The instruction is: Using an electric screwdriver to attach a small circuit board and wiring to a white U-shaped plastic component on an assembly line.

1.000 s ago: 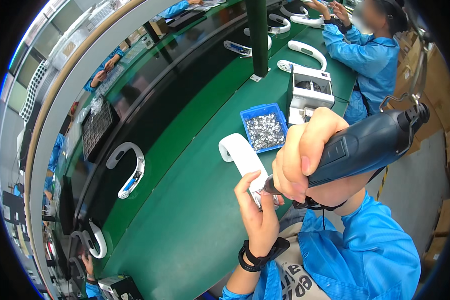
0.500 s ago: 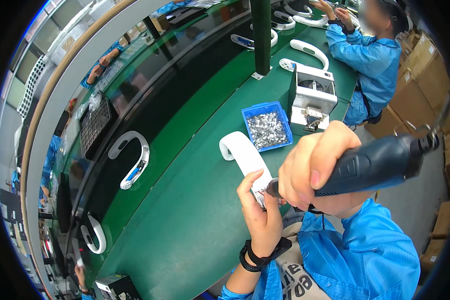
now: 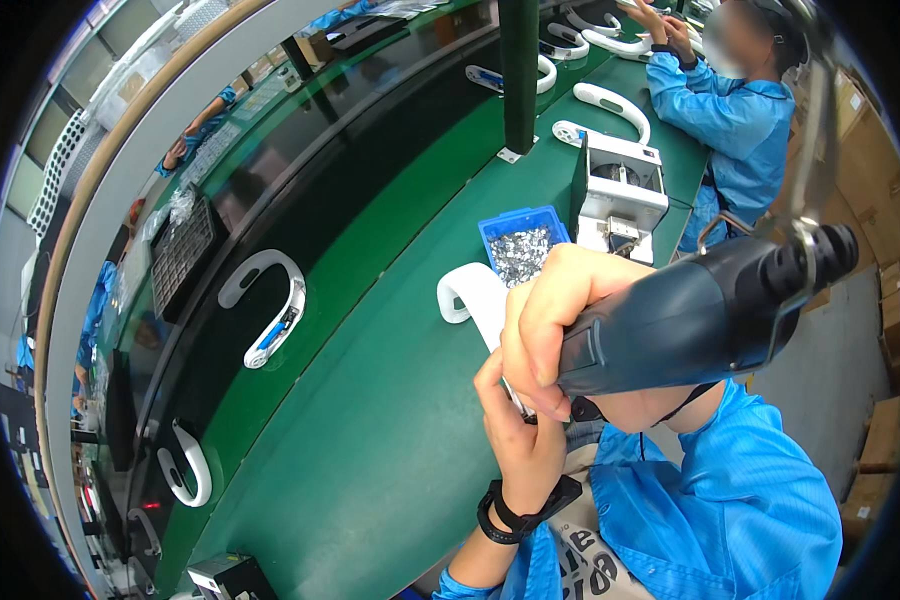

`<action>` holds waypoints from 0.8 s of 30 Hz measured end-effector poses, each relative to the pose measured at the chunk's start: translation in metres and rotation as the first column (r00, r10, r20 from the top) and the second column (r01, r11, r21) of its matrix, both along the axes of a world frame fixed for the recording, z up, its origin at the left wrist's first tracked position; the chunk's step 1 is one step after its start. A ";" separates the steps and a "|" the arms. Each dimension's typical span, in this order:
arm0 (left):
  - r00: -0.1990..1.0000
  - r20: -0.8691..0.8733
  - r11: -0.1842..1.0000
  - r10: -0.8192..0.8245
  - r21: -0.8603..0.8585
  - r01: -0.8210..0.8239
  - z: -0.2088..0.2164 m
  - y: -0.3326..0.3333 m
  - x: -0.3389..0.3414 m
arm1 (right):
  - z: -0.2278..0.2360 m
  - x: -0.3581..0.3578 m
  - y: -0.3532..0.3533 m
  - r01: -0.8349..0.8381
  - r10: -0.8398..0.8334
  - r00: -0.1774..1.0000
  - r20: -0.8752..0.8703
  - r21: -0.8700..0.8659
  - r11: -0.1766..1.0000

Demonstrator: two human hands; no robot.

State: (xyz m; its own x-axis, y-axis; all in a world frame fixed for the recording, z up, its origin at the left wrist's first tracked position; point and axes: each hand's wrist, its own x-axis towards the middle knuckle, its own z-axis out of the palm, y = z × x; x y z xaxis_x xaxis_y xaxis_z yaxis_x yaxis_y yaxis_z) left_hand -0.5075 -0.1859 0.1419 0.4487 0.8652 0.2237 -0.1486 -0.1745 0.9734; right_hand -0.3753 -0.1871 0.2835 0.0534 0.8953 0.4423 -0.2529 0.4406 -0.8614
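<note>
My right hand (image 3: pixel 568 308) is wrapped round a thick, dark electric screwdriver (image 3: pixel 685 318), which hangs from a metal hook at its rear end. The driver slants down to the left, and its bit is hidden behind my fingers. Below it my left hand (image 3: pixel 522 432) is closed on a white curved neck-fan housing (image 3: pixel 480 296). The housing's bent end points away from me; its near end is mostly covered by both hands, which meet there. A blue bin (image 3: pixel 487 238) of small shiny metal parts stands just beyond the housing.
Behind the bin is a boxy white screw feeder (image 3: pixel 620 190). More white housings (image 3: pixel 288 325) lie on the green belt (image 3: pixel 355 270) at left. A dark green post (image 3: pixel 518 90) rises at the table's far side. A co-worker in blue (image 3: pixel 720 120) works at the far right.
My right hand and the screwdriver have shifted left and now cover the housing's near end and the driver's front. My left hand has kept its hold. Things on the belt have shifted slightly.
</note>
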 end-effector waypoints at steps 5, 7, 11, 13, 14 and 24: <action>0.999 0.033 1.000 0.015 -0.005 -0.014 0.021 0.002 -0.005 | 0.006 -0.009 0.007 -0.002 0.001 0.999 -0.035 -0.018 1.000; 0.996 0.089 0.983 -0.019 -0.179 0.035 0.018 -0.002 -0.010 | 0.001 -0.011 0.011 -0.040 0.040 0.998 -0.055 -0.003 0.999; 0.989 0.095 0.989 -0.112 -0.081 0.120 0.020 -0.003 -0.007 | -0.002 -0.012 0.010 -0.102 0.121 0.981 -0.148 0.132 0.986; 0.987 0.136 0.978 -0.090 -0.177 0.114 0.032 -0.005 -0.015 | -0.009 -0.027 0.002 0.014 -0.022 0.952 -0.306 -0.027 1.000; 0.984 0.158 0.967 -0.088 -0.222 0.122 0.032 -0.008 -0.018 | -0.008 -0.027 -0.003 0.021 -0.035 0.943 -0.330 -0.044 0.999; 0.995 -0.009 0.940 -0.098 -0.329 0.090 0.048 0.054 -0.094 | -0.011 0.033 -0.039 0.313 -0.189 0.889 -0.416 0.254 0.915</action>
State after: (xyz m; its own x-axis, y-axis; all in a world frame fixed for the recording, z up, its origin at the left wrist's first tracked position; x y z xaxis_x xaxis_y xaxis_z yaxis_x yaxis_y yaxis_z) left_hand -0.6013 -0.1319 0.1897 0.5334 0.8423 -0.0771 -0.1240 0.1681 0.9779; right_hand -0.3426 -0.2263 0.2722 0.4753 0.6512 0.5916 -0.3735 0.7582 -0.5345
